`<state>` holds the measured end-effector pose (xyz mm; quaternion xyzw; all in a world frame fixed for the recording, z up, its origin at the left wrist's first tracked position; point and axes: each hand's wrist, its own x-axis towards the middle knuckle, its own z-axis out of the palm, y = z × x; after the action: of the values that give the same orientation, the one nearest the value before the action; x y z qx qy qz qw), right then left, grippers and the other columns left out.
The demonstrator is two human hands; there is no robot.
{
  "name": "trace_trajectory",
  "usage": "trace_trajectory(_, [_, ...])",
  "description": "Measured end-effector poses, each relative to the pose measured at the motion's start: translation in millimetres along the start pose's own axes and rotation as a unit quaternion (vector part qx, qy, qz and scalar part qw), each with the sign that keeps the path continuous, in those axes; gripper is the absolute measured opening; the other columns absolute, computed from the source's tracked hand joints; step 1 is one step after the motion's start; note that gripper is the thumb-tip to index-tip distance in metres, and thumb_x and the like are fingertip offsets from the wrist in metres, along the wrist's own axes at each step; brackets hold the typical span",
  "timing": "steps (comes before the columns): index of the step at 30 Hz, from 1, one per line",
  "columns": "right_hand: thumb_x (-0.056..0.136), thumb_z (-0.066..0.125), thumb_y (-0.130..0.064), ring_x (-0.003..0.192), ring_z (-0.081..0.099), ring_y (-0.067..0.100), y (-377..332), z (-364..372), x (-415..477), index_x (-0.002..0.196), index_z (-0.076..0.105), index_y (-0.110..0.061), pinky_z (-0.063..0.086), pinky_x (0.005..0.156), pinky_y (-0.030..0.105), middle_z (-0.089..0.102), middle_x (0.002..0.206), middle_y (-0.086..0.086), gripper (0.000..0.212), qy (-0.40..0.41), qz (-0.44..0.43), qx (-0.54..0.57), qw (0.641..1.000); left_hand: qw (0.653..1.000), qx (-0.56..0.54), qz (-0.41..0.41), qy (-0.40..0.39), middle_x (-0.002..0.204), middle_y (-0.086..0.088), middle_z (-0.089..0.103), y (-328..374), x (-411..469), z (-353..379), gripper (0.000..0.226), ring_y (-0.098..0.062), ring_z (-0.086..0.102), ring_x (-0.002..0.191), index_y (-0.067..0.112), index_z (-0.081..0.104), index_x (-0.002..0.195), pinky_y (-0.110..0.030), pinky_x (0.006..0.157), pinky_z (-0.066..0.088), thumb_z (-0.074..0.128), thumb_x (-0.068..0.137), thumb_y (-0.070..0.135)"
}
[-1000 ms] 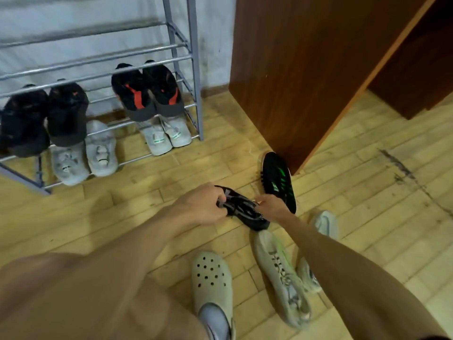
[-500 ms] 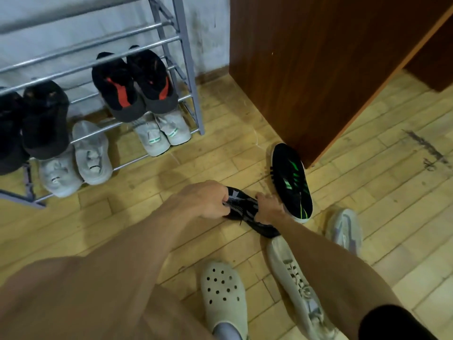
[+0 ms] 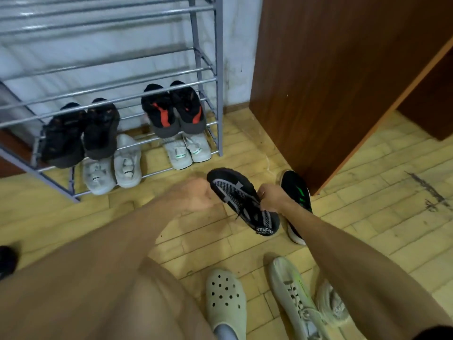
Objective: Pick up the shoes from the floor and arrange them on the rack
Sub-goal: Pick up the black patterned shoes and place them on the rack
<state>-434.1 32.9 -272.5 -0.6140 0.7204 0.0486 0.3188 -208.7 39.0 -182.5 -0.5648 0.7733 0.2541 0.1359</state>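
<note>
Your right hand [image 3: 272,197] is curled around the laces and upper of the black mesh shoe [image 3: 241,201], holding it above the wooden floor [image 3: 367,217] just in front of the rack [image 3: 215,94]. Your left hand [image 3: 193,193] is balled into a fist against the shoe's toe side; you cannot tell whether it grips anything. The green-striped black shoe [image 3: 297,192] lies behind your right wrist.
</note>
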Motion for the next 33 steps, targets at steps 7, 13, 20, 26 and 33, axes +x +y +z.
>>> trace_trajectory(7, [0.072, 0.072, -0.005, 0.103, 0.064, 0.025, -116.6, -102.8, -69.8, 0.112, 0.067, -0.010, 0.051, 0.088, 0.032, 0.071, 0.110, 0.008, 0.040, 0.140, -0.176, 0.057, 0.973, 0.984, 0.020, -0.050, 0.169, 0.112, -0.008, 0.066, -65.3, -93.5, -94.6, 0.033, -0.026, 0.060, 0.101, 0.017, 0.067, 0.107, -0.034, 0.081, 0.050, 0.052, 0.083, 0.034])
trace_trajectory(13, [0.075, 0.075, -0.008, 0.110, 0.064, 0.021, -257.7, -119.9, -126.3, 0.115, 0.069, -0.009, 0.048, 0.098, 0.034, 0.071, 0.118, 0.006, 0.040, 0.152, -0.286, 0.037, 0.945, 0.963, -0.017, -0.142, 0.228, 0.090, -0.009, 0.071, -150.8, -214.3, -119.3, 0.032, -0.027, 0.065, 0.085, 0.008, 0.071, 0.093, -0.037, 0.081, 0.054, 0.053, 0.081, 0.031])
trace_trajectory(20, [0.066, 0.078, -0.023, 0.087, 0.067, 0.023, -402.1, -51.7, -185.5, 0.096, 0.075, -0.019, 0.057, 0.082, 0.037, 0.074, 0.091, 0.005, 0.031, 0.105, -0.322, -0.009, 0.941, 0.904, -0.205, -0.277, 0.255, 0.119, -0.010, 0.064, -253.9, -335.3, -60.0, 0.037, -0.025, 0.058, 0.104, 0.013, 0.064, 0.115, -0.032, 0.085, 0.048, 0.058, 0.085, 0.034])
trace_trajectory(26, [0.066, 0.076, -0.009, 0.061, 0.065, 0.023, -472.4, 58.6, -216.9, 0.090, 0.075, -0.007, 0.056, 0.049, 0.029, 0.070, 0.078, 0.009, 0.024, -0.035, -0.304, 0.071, 0.949, 0.828, -0.359, -0.360, 0.235, 0.128, -0.013, 0.057, -328.5, -391.3, 37.1, 0.039, -0.029, 0.055, 0.114, 0.011, 0.059, 0.121, -0.028, 0.088, 0.045, 0.061, 0.086, 0.029])
trace_trajectory(33, [0.076, 0.072, -0.006, 0.090, 0.064, 0.027, -504.9, 171.8, -188.1, 0.110, 0.065, -0.004, 0.059, 0.066, 0.035, 0.066, 0.105, 0.012, 0.034, -0.151, -0.219, 0.107, 0.958, 0.750, -0.462, -0.420, 0.219, 0.136, -0.011, 0.052, -401.3, -373.1, 118.4, 0.042, -0.027, 0.049, 0.121, 0.009, 0.056, 0.127, -0.028, 0.094, 0.042, 0.058, 0.089, 0.028])
